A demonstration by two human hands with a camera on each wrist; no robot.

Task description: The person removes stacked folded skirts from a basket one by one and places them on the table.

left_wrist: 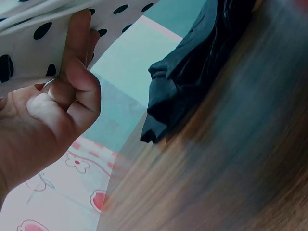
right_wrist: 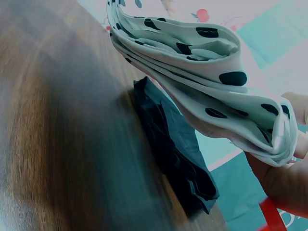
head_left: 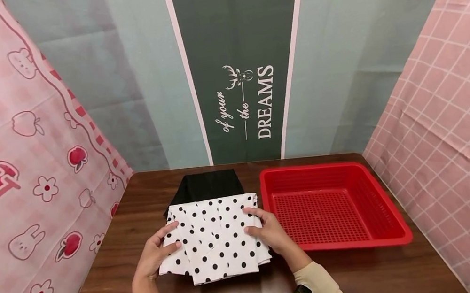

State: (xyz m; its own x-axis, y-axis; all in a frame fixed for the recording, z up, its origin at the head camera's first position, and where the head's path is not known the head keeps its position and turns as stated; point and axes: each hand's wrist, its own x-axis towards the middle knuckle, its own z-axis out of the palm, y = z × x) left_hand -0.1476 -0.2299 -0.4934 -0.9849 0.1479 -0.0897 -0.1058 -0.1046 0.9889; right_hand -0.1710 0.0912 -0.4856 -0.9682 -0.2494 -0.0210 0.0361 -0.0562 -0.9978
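Observation:
A folded white cloth with black polka dots (head_left: 222, 235) is held up off the table between both hands. At its left edge my left hand (head_left: 153, 253) grips it, some fingers passing beneath in the left wrist view. My right hand (head_left: 270, 230) pinches the right edge, thumb and a finger on top. Seen from the right wrist, the polka-dot cloth (right_wrist: 192, 72) shows several stacked layers along its side. Behind and below it lies a folded black cloth (head_left: 209, 185) on the table, partly covered by the dotted one in the head view.
A red plastic basket (head_left: 340, 246) with a perforated bottom stands right of the hands on the brown wooden table (head_left: 111, 271). Printed curtains hang around: pink on the left (head_left: 27, 152), green at the back (head_left: 241, 32), pink checked on the right (head_left: 447, 98).

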